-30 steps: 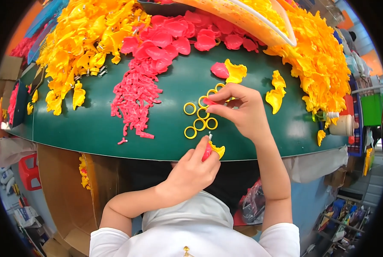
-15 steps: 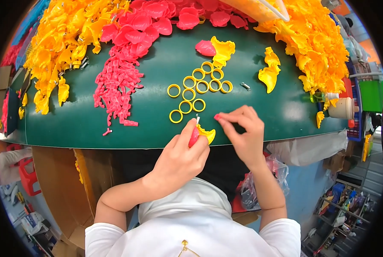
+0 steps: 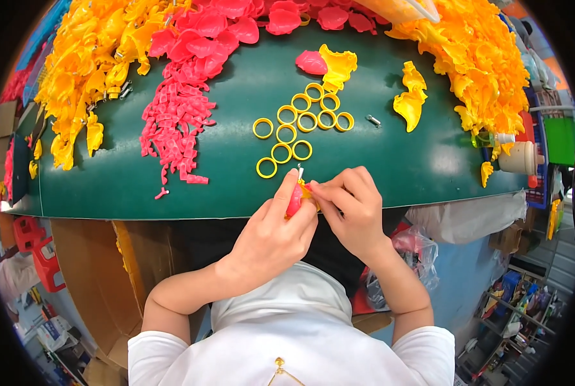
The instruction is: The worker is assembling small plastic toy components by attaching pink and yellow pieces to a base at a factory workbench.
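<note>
At the table's near edge, my left hand (image 3: 268,238) is closed around a pink-and-yellow plastic part (image 3: 294,203). A small metal piece (image 3: 300,172) sticks up from its top, above my fingertips. My right hand (image 3: 355,209) pinches a small pink plastic piece (image 3: 308,187) against the side of that part; fingers hide most of the contact. Just beyond my hands lie several yellow rings (image 3: 306,128), some touching each other. Past the rings, a pink shell-shaped piece (image 3: 311,62) rests against a curved yellow piece (image 3: 340,67).
Small pink pieces (image 3: 175,122) are heaped on the green table (image 3: 229,193) to the left, below pink shells (image 3: 213,26). Yellow parts pile up at the left (image 3: 101,45) and right (image 3: 480,77). Two yellow pieces (image 3: 411,96) and a small metal piece (image 3: 373,120) lie right of the rings.
My right hand has moved left, bringing the small pink piece from the open space beside the held part up against it. My left hand has stayed nearly in place, still holding the part.
</note>
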Demonstrator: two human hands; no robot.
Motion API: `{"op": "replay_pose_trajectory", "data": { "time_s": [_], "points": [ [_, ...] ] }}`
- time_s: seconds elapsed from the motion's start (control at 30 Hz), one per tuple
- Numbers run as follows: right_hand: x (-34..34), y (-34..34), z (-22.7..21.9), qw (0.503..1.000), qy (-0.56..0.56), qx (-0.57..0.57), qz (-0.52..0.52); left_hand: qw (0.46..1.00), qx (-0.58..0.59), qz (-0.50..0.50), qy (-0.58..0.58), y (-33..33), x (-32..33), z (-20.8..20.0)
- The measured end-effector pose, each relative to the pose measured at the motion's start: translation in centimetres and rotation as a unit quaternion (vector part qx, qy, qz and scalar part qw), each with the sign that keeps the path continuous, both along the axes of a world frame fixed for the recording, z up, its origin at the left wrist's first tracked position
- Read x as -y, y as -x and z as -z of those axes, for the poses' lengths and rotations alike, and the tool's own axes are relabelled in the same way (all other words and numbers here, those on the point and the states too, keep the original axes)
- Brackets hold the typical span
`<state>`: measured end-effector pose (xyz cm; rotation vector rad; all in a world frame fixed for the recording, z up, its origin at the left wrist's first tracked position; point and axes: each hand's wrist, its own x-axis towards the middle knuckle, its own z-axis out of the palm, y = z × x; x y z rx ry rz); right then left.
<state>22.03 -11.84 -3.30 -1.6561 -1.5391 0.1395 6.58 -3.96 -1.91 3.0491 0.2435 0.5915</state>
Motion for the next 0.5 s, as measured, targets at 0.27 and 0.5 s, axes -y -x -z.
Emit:
{"op": "replay_pose_trajectory", "data": {
  "time_s": [0.27, 0.5],
  "points": [
    [0.2, 0.7, -0.2, 1.0, 0.016, -0.009, 0.004, 1.0, 0.003, 0.006, 0.003, 0.3, 0.1, 0.1],
    [-0.4, -0.3, 0.1, 1.0, 0.016, -0.011, 0.001, 1.0, -0.001, 0.014, -0.002, -0.1, -0.3, 0.3]
  ]
}}
